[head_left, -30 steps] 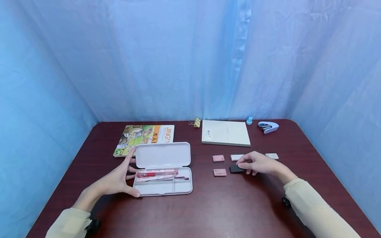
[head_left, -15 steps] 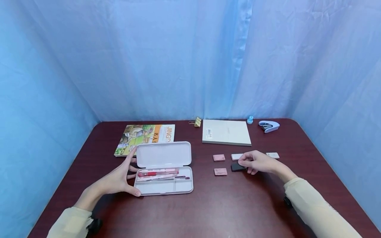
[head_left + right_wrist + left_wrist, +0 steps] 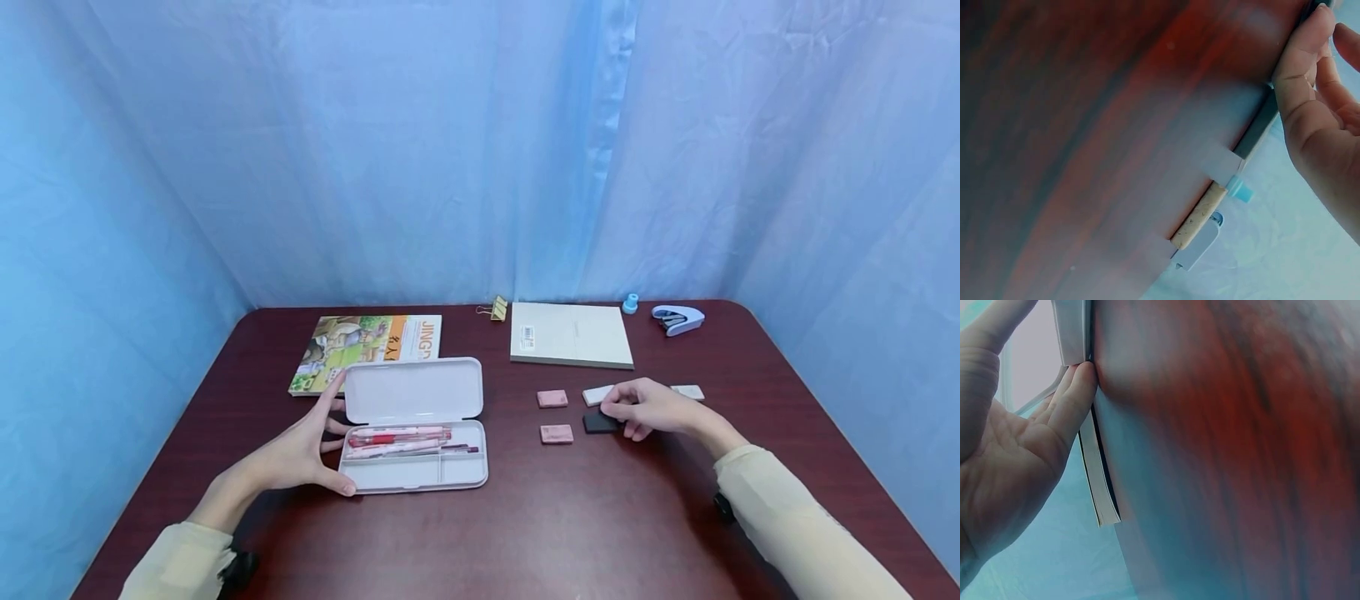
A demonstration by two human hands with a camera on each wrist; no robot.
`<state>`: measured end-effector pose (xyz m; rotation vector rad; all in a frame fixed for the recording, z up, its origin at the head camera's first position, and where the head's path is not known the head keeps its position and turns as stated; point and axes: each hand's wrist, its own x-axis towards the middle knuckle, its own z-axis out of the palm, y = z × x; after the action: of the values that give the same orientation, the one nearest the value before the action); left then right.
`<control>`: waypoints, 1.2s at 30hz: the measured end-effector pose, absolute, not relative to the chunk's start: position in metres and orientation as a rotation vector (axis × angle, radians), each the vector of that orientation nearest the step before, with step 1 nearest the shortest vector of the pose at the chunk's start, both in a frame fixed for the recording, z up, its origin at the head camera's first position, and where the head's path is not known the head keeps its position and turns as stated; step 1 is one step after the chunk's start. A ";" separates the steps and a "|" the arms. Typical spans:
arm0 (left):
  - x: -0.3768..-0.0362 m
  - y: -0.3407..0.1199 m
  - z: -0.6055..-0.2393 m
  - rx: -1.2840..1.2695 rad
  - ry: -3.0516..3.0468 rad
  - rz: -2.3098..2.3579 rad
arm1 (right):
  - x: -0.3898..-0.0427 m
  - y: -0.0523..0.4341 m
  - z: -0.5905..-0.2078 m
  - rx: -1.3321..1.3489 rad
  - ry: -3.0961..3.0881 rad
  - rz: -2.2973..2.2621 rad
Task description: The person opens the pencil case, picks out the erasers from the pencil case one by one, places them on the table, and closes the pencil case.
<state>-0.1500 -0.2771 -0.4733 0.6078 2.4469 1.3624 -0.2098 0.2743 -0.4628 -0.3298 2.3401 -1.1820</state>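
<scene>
My left hand (image 3: 296,454) spans the left end of an open white pencil case (image 3: 462,475), thumb on its front corner and forefinger along the raised lid. Several pink, red and dark pens (image 3: 397,437) lie in its rear compartment. In the left wrist view, the fingers (image 3: 1075,403) lie against the case's side. My right hand (image 3: 651,408) pinches a flat black eraser (image 3: 597,423) by its right end, low over the table. A white eraser (image 3: 596,395) lies just behind it, partly hidden by that hand. Two pink erasers (image 3: 552,399) sit to the left.
Another whitish eraser (image 3: 688,392) lies behind the right wrist. Along the back are a picture-covered book (image 3: 352,333), a yellow binder clip (image 3: 498,308), a cream notebook (image 3: 570,333), a small blue bottle-shaped item (image 3: 630,303) and a stapler (image 3: 677,320). Blue curtains surround the table.
The white eraser behind the black one has turned slightly askew. The black eraser has shifted slightly within the right hand's pinch. My left hand stays on the pencil case.
</scene>
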 end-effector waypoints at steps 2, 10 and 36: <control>-0.150 -0.277 -0.473 0.607 2.446 1.363 | -0.209 0.274 -0.460 -0.313 2.321 -1.196; -0.150 -0.280 -0.475 0.630 2.423 1.385 | -0.206 0.263 -0.436 -0.345 2.240 -1.337; -0.156 -0.276 -0.439 -0.121 2.127 1.471 | -0.201 0.122 -0.437 -0.220 1.732 -1.523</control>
<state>-0.1560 -0.2759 -0.4393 -0.1209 2.1274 1.4709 -0.2009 0.1221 -0.4366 -0.2203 1.7316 -1.5234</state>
